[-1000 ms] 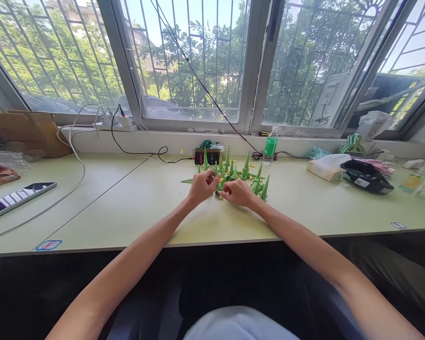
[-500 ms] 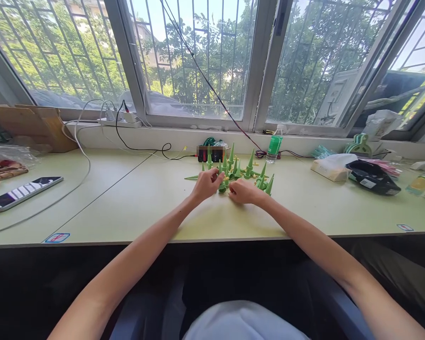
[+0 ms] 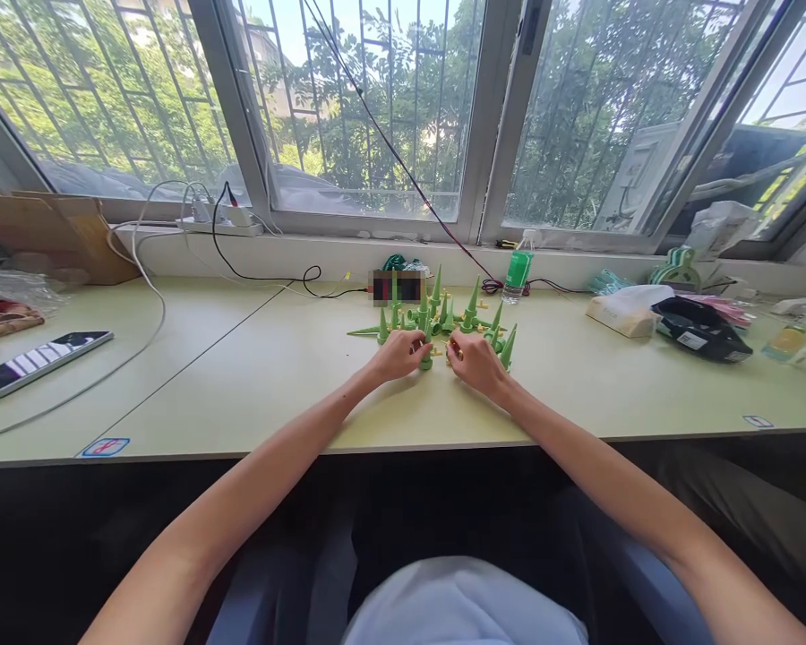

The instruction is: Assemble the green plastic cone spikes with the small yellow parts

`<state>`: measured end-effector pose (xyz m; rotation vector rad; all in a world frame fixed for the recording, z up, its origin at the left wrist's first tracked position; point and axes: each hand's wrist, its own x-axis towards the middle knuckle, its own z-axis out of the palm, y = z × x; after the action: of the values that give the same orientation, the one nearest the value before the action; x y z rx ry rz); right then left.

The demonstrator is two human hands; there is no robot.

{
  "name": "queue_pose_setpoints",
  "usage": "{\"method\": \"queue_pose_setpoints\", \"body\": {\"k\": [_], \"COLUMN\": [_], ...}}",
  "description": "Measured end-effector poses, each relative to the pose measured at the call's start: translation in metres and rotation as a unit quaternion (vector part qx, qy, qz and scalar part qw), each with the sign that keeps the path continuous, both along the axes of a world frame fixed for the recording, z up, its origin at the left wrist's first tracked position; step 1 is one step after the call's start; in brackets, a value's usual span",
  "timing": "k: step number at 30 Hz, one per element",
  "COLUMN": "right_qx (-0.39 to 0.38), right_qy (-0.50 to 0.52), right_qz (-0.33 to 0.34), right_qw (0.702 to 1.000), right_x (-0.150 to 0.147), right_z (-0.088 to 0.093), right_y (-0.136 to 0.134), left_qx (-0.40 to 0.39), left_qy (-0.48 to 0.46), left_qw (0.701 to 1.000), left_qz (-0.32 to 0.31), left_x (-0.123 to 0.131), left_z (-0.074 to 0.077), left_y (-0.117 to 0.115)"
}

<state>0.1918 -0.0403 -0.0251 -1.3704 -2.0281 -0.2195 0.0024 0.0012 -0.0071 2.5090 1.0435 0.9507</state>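
My left hand (image 3: 401, 355) is closed around a green watering spike (image 3: 427, 362), which stands upright with its wide end down at the table. A small yellow valve (image 3: 436, 352) sticks out from this spike's right side. Just to the right, the fingers of my right hand (image 3: 475, 360) are pinched together at a small yellow part (image 3: 450, 354), mostly hidden by the fingertips. Behind both hands stands a cluster of several similar green spikes (image 3: 471, 309) with yellow valves; some are upright, and one spike (image 3: 364, 333) lies on its side at the left.
Behind the spikes a phone (image 3: 398, 287) is propped up, its screen blurred, beside a green-labelled bottle (image 3: 518, 269). To the right are a tissue pack (image 3: 621, 313) and a black packet (image 3: 702, 333). Another phone (image 3: 40, 363) and a white cable (image 3: 149, 345) lie on the left.
My right hand has moved slightly right and up, away from the left, and a yellow part now shows at its fingertips. My left hand has shifted slightly right and down around the spike.
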Motion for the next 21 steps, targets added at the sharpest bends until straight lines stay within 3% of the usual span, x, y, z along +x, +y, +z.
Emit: {"method": "queue_pose_setpoints", "body": {"k": [9,21], "right_qx": [0.026,0.022], "right_qy": [0.150,0.186], "right_qz": [0.060,0.074], "right_qw": [0.987,0.979], "right_x": [-0.002,0.002], "right_z": [-0.006,-0.007], "right_y": [0.000,0.009], "left_qx": [-0.036,-0.041], "left_qy": [0.034,0.037], "left_qw": [0.999,0.998], "left_qz": [-0.019,-0.018], "left_x": [-0.002,-0.001], "left_z": [0.000,-0.004], "left_y": [0.002,0.006]}}
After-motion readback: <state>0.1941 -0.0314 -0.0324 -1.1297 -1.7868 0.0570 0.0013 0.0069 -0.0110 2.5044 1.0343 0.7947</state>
